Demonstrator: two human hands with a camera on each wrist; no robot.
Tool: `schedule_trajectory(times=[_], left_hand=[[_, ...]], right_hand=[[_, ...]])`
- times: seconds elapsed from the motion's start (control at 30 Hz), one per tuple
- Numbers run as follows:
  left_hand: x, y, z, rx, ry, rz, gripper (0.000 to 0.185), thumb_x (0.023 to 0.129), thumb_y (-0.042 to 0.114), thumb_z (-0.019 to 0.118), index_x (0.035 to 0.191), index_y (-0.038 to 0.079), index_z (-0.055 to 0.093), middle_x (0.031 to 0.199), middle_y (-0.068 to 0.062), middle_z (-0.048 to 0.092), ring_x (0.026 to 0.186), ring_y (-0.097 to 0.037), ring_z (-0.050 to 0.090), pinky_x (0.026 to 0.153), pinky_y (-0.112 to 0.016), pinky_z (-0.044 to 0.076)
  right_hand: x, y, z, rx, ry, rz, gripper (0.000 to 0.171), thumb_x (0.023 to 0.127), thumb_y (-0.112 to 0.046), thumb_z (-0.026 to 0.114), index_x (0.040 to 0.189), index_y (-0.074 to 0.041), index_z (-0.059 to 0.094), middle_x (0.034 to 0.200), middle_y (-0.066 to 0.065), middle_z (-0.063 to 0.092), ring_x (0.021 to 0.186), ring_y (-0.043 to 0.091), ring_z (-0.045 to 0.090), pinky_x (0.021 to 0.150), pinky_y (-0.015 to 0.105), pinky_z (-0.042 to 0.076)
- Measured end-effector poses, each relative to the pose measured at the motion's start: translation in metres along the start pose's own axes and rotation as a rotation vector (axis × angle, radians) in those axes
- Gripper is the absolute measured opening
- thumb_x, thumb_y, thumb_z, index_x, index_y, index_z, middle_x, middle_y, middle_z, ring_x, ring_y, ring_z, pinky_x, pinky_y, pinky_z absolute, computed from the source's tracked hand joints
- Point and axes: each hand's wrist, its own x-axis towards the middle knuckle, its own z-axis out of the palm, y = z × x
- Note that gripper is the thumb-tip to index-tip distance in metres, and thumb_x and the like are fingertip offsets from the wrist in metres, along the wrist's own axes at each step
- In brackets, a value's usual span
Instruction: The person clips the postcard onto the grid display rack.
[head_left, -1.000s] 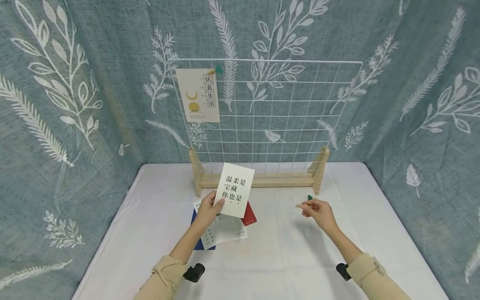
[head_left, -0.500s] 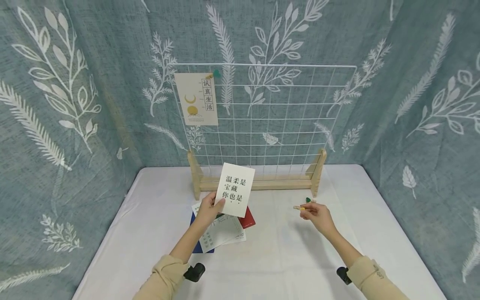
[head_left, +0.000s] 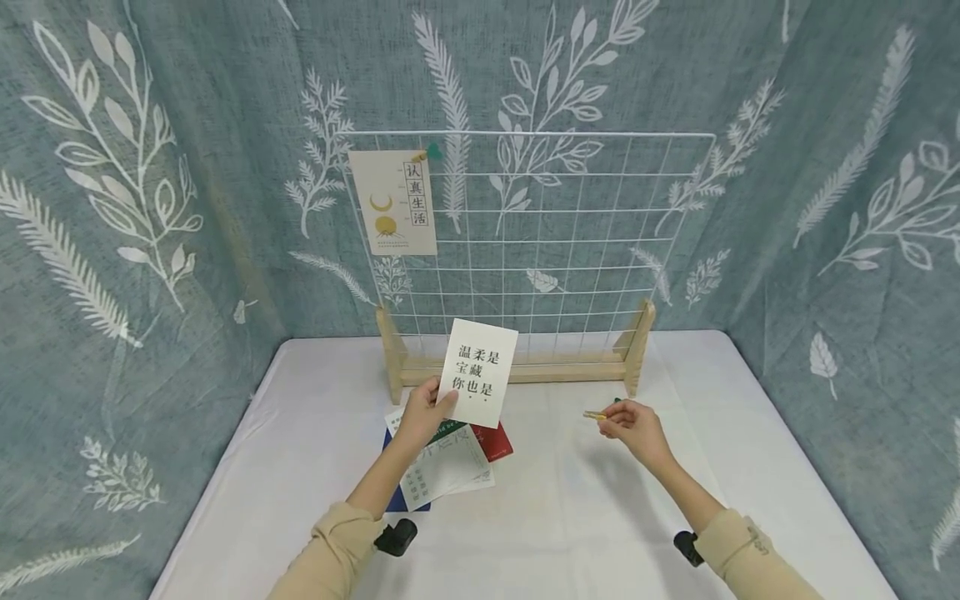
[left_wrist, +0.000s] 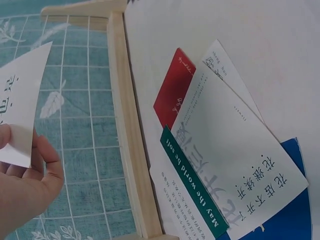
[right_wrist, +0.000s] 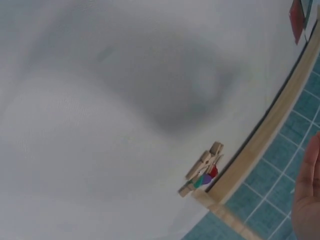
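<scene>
A: Why is the card [head_left: 478, 372] up off the table?

B: The left hand [head_left: 424, 412] pinches its lower left corner, thumb on the printed face, so it stands upright and readable just before the grid [head_left: 532, 233].

A: And the right hand [head_left: 630, 425]?

B: Its fingers are pressed on a small peg [head_left: 595, 414], tip pointing toward the card. More pegs [right_wrist: 202, 170] lie by the wooden base beyond it; spare cards [head_left: 442, 462] sit under the left wrist.

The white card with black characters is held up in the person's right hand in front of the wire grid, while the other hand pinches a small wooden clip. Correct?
Not quite. The head view shows the left hand holding up the white card in front of the wire grid; the right hand pinches the small wooden clip.
</scene>
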Motion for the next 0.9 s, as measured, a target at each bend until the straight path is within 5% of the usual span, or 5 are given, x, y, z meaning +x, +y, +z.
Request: schedule_trajectory(times=[0.5, 0.9], left_hand=[[0.013, 0.008, 0.005, 0.007, 0.04, 0.02, 0.032, 0.095, 0.004, 0.051, 0.124, -0.01, 0.05, 0.118, -0.03, 0.06, 0.106, -0.039, 0.062, 0.084, -0.037, 0.056], [0.026, 0.025, 0.01, 0.046, 0.037, 0.075, 0.018, 0.09, 0.003, 0.06, 0.103, -0.009, 0.059, 0.101, -0.027, 0.068, 0.082, -0.025, 0.068, 0.065, -0.018, 0.046]], right_hand=[[0.01, -0.005, 0.006, -0.043, -0.067, -0.081, 0.017, 0.083, 0.008, 0.064, 0.095, 0.019, 0.062, 0.089, 0.032, 0.066, 0.067, -0.003, 0.064, 0.064, 0.018, 0.056], [0.042, -0.033, 0.0, -0.231, -0.164, -0.182, 0.018, 0.085, 0.002, 0.064, 0.099, 0.013, 0.065, 0.087, 0.024, 0.069, 0.075, 0.029, 0.068, 0.064, 0.017, 0.053]])
